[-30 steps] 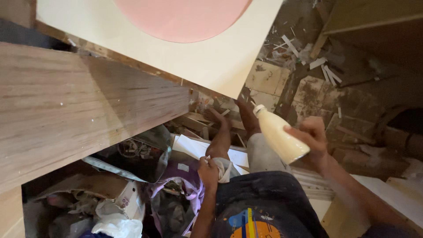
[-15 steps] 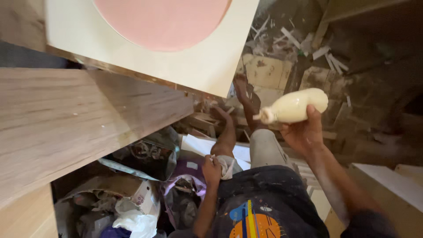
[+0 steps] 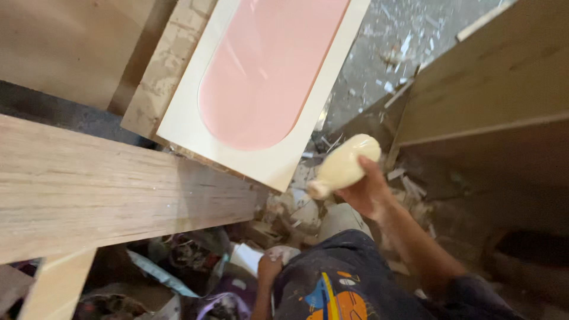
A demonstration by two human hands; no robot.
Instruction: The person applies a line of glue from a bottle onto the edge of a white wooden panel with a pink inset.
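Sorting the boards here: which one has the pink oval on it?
The cream panel by the bottle in the right hand; the wooden plank is bare.

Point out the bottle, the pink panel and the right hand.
bottle (image 3: pixel 345 165), head view, middle of its cream body.
pink panel (image 3: pixel 267 71), head view, middle of the pink face.
right hand (image 3: pixel 368 192), head view, back of the hand.

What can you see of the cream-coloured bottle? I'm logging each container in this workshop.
The bottle is a soft-looking plastic one, cream all over as if filled with pale liquid, with a rounded base and a narrow neck. It is tipped, neck pointing down and left towards the corner of the cream panel with the pink inset, base up and right. The right hand grips its lower body from beneath. Nothing else touches it.
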